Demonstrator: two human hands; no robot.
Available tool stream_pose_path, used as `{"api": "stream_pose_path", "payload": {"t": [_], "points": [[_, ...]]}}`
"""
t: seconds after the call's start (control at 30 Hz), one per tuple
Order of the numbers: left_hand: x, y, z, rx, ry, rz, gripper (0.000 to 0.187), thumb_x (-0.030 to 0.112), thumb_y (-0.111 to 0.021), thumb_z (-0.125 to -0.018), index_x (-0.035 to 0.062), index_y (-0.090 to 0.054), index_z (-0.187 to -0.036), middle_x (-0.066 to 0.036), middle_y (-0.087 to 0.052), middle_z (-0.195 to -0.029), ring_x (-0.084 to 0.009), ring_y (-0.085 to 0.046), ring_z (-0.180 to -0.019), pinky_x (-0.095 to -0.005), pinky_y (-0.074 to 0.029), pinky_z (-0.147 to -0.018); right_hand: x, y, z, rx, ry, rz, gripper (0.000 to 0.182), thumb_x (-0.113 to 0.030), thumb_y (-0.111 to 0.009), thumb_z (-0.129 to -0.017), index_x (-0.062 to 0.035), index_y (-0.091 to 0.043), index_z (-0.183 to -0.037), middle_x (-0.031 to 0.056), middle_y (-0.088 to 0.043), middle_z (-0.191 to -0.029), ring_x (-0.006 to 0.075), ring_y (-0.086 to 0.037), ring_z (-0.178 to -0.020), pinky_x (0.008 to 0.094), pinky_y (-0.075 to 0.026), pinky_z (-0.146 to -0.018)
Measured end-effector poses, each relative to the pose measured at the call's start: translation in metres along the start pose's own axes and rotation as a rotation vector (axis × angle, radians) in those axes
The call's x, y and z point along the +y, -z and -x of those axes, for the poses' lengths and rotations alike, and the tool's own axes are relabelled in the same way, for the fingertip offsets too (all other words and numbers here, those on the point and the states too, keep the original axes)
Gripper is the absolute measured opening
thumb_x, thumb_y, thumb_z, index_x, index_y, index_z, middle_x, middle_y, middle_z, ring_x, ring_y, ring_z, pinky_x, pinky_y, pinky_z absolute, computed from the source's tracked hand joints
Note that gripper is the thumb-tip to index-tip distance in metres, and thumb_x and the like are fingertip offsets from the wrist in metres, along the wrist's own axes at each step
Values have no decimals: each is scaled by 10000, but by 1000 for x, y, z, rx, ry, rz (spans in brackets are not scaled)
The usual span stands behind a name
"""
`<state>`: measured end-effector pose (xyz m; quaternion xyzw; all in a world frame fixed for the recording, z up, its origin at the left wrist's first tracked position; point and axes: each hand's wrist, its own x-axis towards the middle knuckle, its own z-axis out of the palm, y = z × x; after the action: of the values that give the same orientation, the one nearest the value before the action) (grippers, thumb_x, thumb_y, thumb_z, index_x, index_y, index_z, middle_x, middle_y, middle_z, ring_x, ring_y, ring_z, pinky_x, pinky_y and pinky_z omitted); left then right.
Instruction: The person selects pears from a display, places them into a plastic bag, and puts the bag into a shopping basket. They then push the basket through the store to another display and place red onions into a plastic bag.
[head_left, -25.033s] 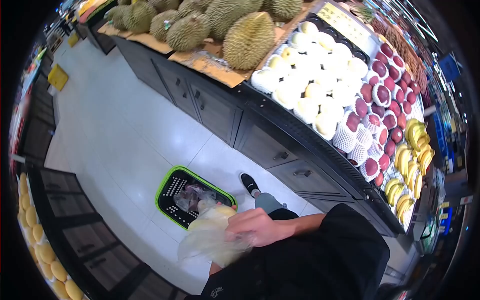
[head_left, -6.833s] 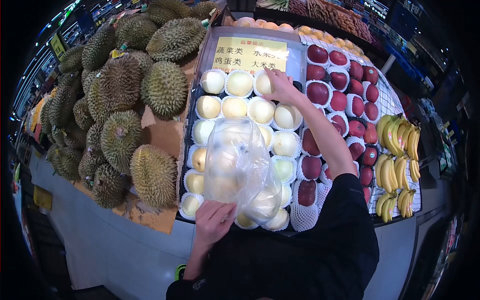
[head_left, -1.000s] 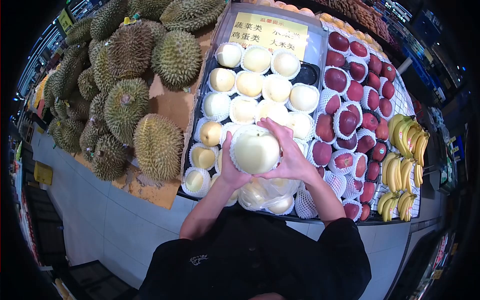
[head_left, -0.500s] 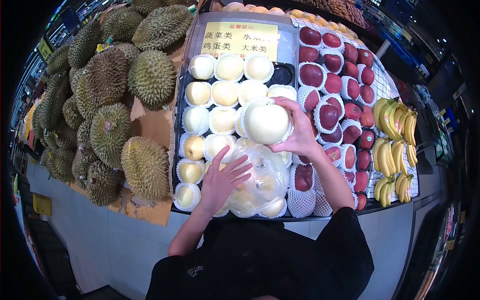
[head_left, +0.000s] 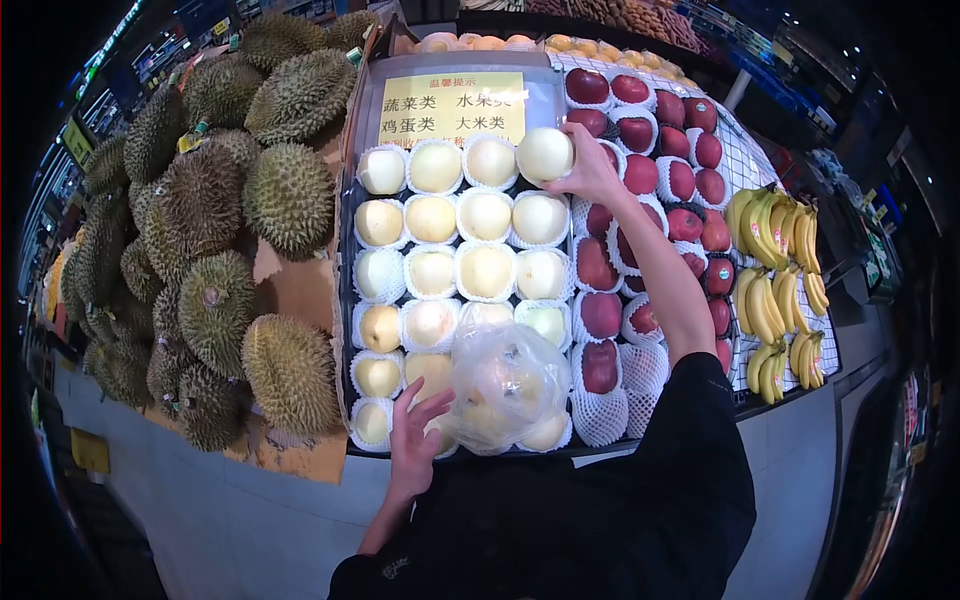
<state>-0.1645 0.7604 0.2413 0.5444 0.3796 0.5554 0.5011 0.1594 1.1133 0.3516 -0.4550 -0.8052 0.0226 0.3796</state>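
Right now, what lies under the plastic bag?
Foam-netted pale fruits show past the sides of the plastic bag. Its crumpled film shows only blurred pale shapes, hiding whether they're underneath or inside.

Counter: durians left, pears middle, apples then bananas right; bag on front pears, sign behind.
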Motion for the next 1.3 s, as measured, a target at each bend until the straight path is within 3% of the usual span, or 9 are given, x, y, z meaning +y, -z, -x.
{"api": "stream_pose_path", "payload": {"t": [0.13,0.37,0.6,0.67,0.77,0.93,1.03,1.17,1.3], "points": [[-1,1,0,28,9,9,717,341,-556,-935,10,-237,-1486,-241,-570,-1301,-323,-553,-1226,-450,-401,-1057,1,-12,2,-57,-64,-121,947,-343,-888,-497,-22,-440,-1266,190,-588,-1140,359,-585,-1088,415,-460,-942],[-3,-5,-1,26,98,51,636,147,-593,-914,15,-299,-1462,-200,-585,-1293,-263,-568,-1178,-406,-405,-1043,12,-10,-6,-231,-91,261,1172,-565,-882,-477,-57,-358,-1394,175,-461,-1370,329,-324,-1380,558,-161,-1104],[-2,-14,-6,83,56,-311,608,83,-686,-846,14,-420,-1388,-195,-552,-1310,-297,-536,-1197,-428,-389,-1049,4,-4,-7,-326,-102,337,1065,-543,-852,-572,-128,-347,-1412,186,-411,-1457,330,-262,-1436,558,-153,-1125],[3,-18,-9,115,-183,-963,623,91,-722,-802,19,-448,-1356,-220,-433,-1384,-379,-426,-1265,-477,-342,-1071,4,-1,-10,-382,-76,374,976,-471,-860,-605,-126,-373,-1378,180,-453,-1413,321,-338,-1389,543,-166,-1119],[-1,-17,-12,158,-52,-982,652,99,-737,-780,28,-439,-1356,-229,-333,-1415,-432,-323,-1296,-510,-298,-1084,0,7,-20,-522,-82,280,937,-416,-882,-595,-111,-396,-1336,168,-513,-1336,306,-418,-1319,519,-182,-1111],[-7,-10,-10,182,57,-867,664,119,-720,-801,36,-411,-1383,-231,-332,-1408,-406,-320,-1315,-488,-290,-1102,17,0,-22,-524,-56,165,920,-410,-895,-588,-104,-410,-1307,150,-558,-1266,292,-455,-1281,503,-188,-1103],[-10,-9,-14,151,85,-862,661,134,-709,-817,36,-400,-1393,-227,-326,-1413,-389,-326,-1325,-462,-299,-1110,15,0,-23,-560,-63,264,989,-455,-871,-636,-106,-340,-1395,159,-492,-1362,294,-409,-1348,550,-134,-1128],[-10,-9,-16,129,50,-839,635,112,-698,-831,29,-406,-1389,-239,-356,-1384,-410,-371,-1289,-476,-330,-1084,4,7,-32,-667,-114,469,1027,-542,-786,-716,-84,-273,-1480,183,-370,-1486,292,-360,-1399,579,-176,-1113],[-14,-3,-14,119,57,-780,626,104,-690,-838,26,-405,-1390,-244,-399,-1346,-410,-406,-1266,-472,-339,-1083,7,-1,-38,-564,-193,252,920,-581,-739,-733,-72,-390,-1416,193,-467,-1415,304,-435,-1342,561,-237,-1075]]}}
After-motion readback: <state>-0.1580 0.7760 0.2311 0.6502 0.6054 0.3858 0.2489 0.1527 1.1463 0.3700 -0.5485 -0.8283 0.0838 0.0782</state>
